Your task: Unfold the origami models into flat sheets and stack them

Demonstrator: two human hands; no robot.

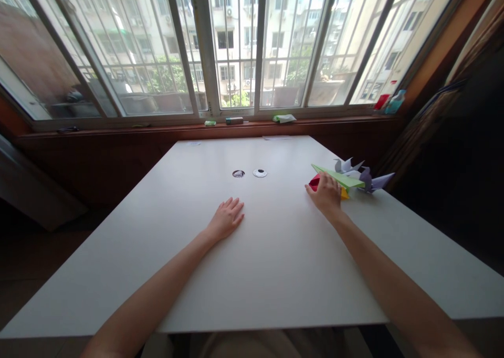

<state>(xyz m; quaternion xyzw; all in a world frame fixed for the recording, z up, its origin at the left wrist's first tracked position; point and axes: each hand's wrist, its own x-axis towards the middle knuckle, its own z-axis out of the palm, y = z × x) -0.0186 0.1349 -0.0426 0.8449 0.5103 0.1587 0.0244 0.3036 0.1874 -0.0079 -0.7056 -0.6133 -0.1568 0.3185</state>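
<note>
Left hand (226, 219) flat on white table (252, 274), fingers spread, right hand (326, 192) pinching green paper plane (338, 177)

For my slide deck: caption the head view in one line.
Right hand rests on a green paper plane among folded paper figures; left hand lies flat on the white table.

No readable text, no labels, brands, numbers or signs anywhere, small boxes on the windowsill (252, 124) at upper centre too small and blurred to read, folded papers at right unprinted
</note>
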